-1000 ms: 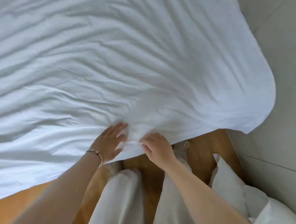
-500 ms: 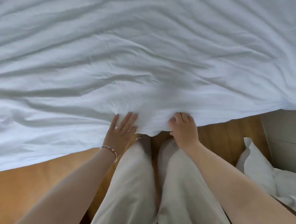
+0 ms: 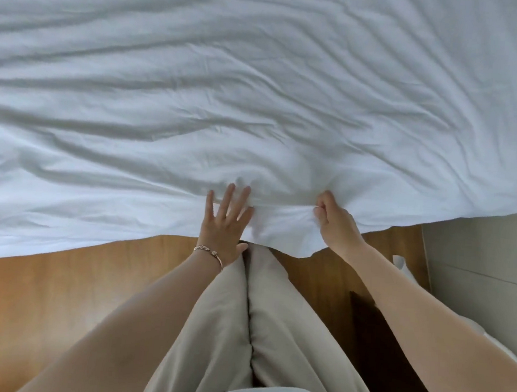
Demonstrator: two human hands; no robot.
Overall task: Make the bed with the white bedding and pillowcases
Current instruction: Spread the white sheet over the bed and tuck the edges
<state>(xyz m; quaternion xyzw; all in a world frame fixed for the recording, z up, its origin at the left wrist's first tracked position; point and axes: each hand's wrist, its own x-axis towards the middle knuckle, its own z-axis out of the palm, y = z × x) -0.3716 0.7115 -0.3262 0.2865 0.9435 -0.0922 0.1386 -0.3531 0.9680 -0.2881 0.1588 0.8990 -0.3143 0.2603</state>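
My left hand (image 3: 224, 224) is lying flat with its fingers (image 3: 241, 201) spread wide on the white sheet (image 3: 258, 98) at lower centre, a bracelet (image 3: 209, 251) sitting at the wrist, while my right hand (image 3: 333, 222) just to the right is curling tight and pinching a fold of that sheet at its hanging edge. The wrinkled sheet is covering the whole upper half of the frame and draping over onto the wooden floor (image 3: 45, 288) below. My beige trousers (image 3: 251, 324) are filling the bottom centre, and a grey wall (image 3: 485, 257) with a bit of white bedding (image 3: 401, 262) is showing at the right edge.
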